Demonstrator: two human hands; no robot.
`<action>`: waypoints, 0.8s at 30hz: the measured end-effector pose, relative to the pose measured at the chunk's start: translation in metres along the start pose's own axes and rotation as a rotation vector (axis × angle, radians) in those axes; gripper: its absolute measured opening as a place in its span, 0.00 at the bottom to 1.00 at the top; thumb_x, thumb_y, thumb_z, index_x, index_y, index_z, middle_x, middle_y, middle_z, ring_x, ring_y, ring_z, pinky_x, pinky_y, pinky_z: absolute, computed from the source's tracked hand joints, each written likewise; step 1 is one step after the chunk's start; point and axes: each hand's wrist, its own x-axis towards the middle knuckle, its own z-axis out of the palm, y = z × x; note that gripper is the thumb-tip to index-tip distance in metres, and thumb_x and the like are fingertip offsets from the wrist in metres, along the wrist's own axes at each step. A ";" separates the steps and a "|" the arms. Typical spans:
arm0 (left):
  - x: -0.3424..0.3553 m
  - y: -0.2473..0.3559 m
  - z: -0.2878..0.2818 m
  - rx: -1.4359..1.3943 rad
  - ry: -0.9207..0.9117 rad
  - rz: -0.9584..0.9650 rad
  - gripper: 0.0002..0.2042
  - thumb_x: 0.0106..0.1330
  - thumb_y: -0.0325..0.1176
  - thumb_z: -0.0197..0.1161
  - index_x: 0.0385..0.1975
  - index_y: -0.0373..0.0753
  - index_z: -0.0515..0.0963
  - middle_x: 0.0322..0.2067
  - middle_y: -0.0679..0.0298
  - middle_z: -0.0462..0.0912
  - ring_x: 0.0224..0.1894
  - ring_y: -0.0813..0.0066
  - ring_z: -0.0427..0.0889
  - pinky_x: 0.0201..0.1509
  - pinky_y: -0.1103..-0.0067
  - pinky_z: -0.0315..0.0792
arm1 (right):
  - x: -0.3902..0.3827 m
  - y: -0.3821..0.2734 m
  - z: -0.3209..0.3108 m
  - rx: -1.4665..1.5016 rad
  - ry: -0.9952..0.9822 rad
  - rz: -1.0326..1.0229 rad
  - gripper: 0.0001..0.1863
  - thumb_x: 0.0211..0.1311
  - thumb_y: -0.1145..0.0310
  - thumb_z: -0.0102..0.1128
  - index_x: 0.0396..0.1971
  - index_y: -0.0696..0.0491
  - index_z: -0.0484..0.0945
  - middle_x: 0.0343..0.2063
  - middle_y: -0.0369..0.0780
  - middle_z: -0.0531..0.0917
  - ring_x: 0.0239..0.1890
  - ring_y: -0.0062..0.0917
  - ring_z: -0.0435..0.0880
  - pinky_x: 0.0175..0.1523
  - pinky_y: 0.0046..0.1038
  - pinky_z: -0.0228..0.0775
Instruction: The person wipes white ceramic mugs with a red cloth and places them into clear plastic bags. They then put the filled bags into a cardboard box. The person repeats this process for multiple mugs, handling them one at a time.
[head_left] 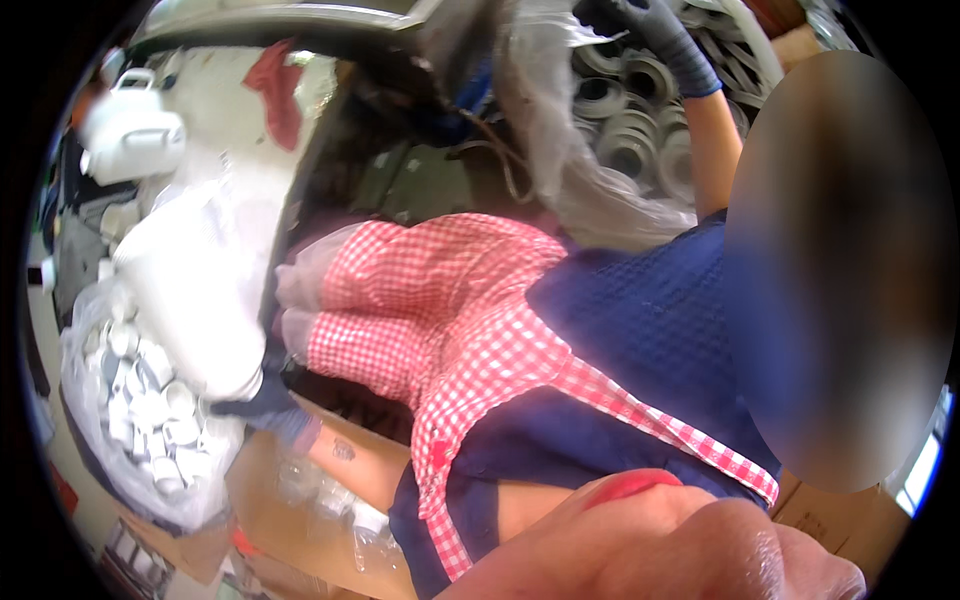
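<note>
My left hand (pixel 268 395), in a dark grey glove, is at the lower end of a large white tapering plastic container (pixel 190 290). Its fingers and thumb close around that narrow end. The container lies tilted, and glare washes out its surface. Beside it, a clear plastic bag (pixel 85 390) holds many short white pipe fittings (pixel 145 415). My right hand (pixel 650 25), gloved in dark grey with a blue cuff, reaches over grey ring-shaped parts (pixel 630 140) at the upper edge. The picture's edge and shadow hide its fingertips.
A clear plastic liner (pixel 570 180) hangs beside the rings. A white jug (pixel 135 145) and a red cloth (pixel 275 95) are on the pale surface at upper left. Below my left forearm stands an opened cardboard box (pixel 275 500) with clear plastic pieces. A blurred oval covers the right side.
</note>
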 end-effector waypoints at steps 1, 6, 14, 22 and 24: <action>0.006 0.001 0.002 0.002 -0.020 -0.011 0.39 0.73 0.61 0.34 0.69 0.30 0.56 0.63 0.50 0.68 0.58 0.54 0.74 0.58 0.62 0.75 | -0.018 0.045 -0.035 -0.083 0.048 0.052 0.23 0.65 0.48 0.60 0.51 0.49 0.81 0.36 0.43 0.85 0.37 0.31 0.85 0.46 0.34 0.77; 0.023 -0.010 -0.019 -0.020 -0.049 -0.058 0.40 0.72 0.64 0.33 0.69 0.32 0.57 0.60 0.50 0.70 0.54 0.55 0.76 0.53 0.64 0.76 | -0.035 0.170 0.009 -0.913 0.133 0.506 0.33 0.61 0.39 0.54 0.46 0.57 0.82 0.48 0.54 0.82 0.51 0.47 0.81 0.57 0.41 0.71; 0.040 0.005 -0.046 -0.059 -0.109 -0.111 0.42 0.70 0.67 0.31 0.69 0.34 0.58 0.56 0.52 0.74 0.48 0.56 0.79 0.47 0.65 0.77 | -0.020 0.236 0.049 -0.672 0.332 0.667 0.36 0.51 0.43 0.66 0.53 0.55 0.79 0.52 0.52 0.81 0.57 0.46 0.78 0.60 0.40 0.71; 0.047 -0.019 -0.070 -0.240 -0.171 -0.155 0.43 0.68 0.70 0.29 0.69 0.37 0.59 0.52 0.53 0.78 0.42 0.57 0.81 0.40 0.67 0.79 | -0.080 0.010 0.048 -0.549 0.005 -0.017 0.32 0.40 0.62 0.76 0.49 0.58 0.80 0.43 0.48 0.85 0.46 0.35 0.84 0.52 0.34 0.74; 0.046 -0.020 -0.079 -0.273 -0.164 -0.157 0.44 0.68 0.71 0.29 0.69 0.38 0.59 0.51 0.53 0.78 0.40 0.58 0.82 0.38 0.68 0.79 | -0.097 -0.082 0.106 -0.439 -0.461 -0.109 0.33 0.41 0.63 0.79 0.50 0.60 0.78 0.43 0.46 0.85 0.45 0.28 0.83 0.52 0.32 0.75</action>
